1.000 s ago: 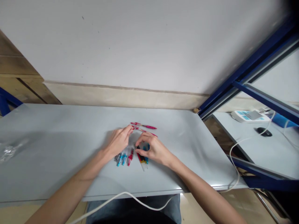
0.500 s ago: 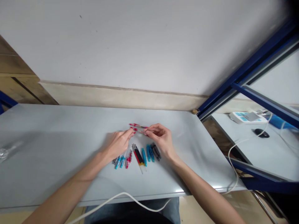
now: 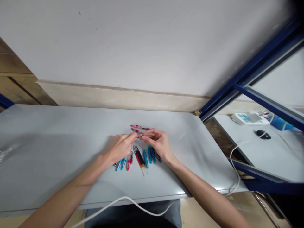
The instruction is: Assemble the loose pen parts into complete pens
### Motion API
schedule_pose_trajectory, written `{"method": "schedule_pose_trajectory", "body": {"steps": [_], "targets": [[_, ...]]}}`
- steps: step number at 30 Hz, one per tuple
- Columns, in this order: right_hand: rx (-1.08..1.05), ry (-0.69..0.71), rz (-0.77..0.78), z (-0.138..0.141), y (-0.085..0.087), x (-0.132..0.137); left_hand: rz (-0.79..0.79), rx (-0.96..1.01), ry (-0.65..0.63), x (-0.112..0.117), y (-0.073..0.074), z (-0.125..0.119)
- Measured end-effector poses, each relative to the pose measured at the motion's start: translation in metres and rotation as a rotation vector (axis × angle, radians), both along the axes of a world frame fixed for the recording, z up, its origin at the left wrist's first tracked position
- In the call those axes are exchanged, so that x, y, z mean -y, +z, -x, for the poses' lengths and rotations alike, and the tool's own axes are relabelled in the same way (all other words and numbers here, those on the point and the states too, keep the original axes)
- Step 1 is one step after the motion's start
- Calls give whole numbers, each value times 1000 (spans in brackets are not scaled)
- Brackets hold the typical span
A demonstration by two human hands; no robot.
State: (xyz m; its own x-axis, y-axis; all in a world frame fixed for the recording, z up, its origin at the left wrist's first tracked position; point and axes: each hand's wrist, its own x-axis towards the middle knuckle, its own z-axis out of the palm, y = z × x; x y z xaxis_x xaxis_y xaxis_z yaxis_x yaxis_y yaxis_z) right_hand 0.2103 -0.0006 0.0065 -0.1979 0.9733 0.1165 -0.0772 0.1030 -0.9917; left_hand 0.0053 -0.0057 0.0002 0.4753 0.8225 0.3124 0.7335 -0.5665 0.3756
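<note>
My left hand (image 3: pixel 121 147) lies near the middle of the table (image 3: pixel 59 152), fingers curled, its fingertips pinched on one end of a thin red pen part (image 3: pixel 139 136) that I hold just above the surface. My right hand (image 3: pixel 158 142) meets it from the other side, thumb and forefinger pinched on the same piece, so both grips close on it between them. I judge I am fitting or pulling apart a red pen; the next move calls for a steady, straight push or pull along the piece, without bending it.

Under my left hand lie blue and red pen pieces (image 3: pixel 123 163). Just right of them, red and black refills (image 3: pixel 139 157) point toward the near edge, with blue caps (image 3: pixel 150 155) beside them, partly under my right hand. Beyond my fingers, toward the far edge, lie two red pens (image 3: pixel 139 128). These loose parts sit close below my grips and could be knocked. A white cable (image 3: pixel 123 201) crosses the near edge, and something clear lies at the left edge, too blurred to tell.
</note>
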Motion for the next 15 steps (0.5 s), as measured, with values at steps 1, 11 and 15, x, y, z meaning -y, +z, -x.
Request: {"method": "schedule_pose_trajectory", "body": {"steps": [1, 11, 15], "targets": [[55, -4, -42, 0, -2, 1, -5, -6, -10, 0, 0, 0], [274, -52, -239, -7, 4, -5, -32, 92, -45, -1, 0, 1], [381, -232, -226, -37, 16, -2, -46, 134, -23, -4, -1, 3]]}}
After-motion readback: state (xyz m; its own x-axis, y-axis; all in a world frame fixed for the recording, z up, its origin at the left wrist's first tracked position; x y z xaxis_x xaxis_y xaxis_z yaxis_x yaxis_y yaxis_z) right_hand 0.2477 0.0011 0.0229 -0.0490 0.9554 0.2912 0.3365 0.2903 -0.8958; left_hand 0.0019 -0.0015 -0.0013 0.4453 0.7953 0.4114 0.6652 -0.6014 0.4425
